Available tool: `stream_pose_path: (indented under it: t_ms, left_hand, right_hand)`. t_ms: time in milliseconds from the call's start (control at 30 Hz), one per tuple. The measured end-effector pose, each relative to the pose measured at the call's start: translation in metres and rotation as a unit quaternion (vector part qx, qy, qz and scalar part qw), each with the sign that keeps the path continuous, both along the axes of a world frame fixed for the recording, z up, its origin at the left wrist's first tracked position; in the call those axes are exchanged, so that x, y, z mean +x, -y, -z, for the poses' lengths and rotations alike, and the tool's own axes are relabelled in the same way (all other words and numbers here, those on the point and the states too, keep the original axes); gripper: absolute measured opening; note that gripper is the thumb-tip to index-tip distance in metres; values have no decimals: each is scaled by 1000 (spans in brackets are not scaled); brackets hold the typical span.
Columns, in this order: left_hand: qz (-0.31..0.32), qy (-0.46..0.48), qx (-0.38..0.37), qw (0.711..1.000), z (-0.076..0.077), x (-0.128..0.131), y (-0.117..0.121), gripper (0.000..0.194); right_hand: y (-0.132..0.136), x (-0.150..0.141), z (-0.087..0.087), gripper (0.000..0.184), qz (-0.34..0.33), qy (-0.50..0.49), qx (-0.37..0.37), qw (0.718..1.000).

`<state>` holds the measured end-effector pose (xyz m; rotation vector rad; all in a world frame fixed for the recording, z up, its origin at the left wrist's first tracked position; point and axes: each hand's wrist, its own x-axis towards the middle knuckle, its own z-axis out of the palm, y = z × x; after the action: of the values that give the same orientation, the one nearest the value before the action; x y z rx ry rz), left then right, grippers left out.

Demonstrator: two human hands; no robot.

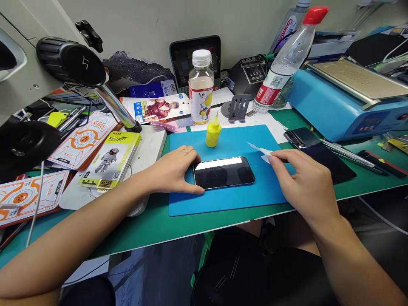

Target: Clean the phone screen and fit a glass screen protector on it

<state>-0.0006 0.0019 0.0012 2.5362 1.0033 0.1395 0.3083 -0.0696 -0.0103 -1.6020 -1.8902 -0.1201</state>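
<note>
Your left hand [178, 171] has its grip on one end of the phone [223, 172], thumb and fingers at its edges. The phone lies flat, dark glass up, on the blue mat [204, 204] over the green tabletop [153, 227]. Your right hand [304, 182] pinches a crumpled white tissue [263, 152] beside it (held just above the mat). The small yellow bottle [213, 134] stands upright behind the phone.
</note>
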Motion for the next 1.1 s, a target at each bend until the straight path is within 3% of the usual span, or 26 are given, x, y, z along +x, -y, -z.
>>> stream_pose_path:
  t_ms: [133,233,333,433,633,767,967,1100]
  left_hand:
    - [1,5,3,1000,2,-1,0,60]
    - [9,20,5,1000,3,-2,0,58]
    - [19,30,10,999,5,-3,0,52]
    - [19,26,11,999,4,-3,0,55]
    - [1,16,-1,1000,1,-1,0,64]
    - [2,22,-3,1000,3,-2,-1,64]
    - [17,32,6,999,6,-3,-2,58]
    - [16,41,12,999,7,-3,-1,59]
  right_hand:
    - [30,-47,-4,22,-155,3,18,988]
    - [42,-85,6,36,-244,77,-34,966]
    - [45,-107,17,66,-243,139,-103,955]
    - [46,-105,19,83,-238,167,-124,949]
    - [43,-68,17,83,-161,218,-112,956]
    - [38,-77,18,97,-140,204,-122,961]
    - [35,-120,16,115,-224,142,-150,953]
    - [42,-111,14,106,-258,150,-143,944]
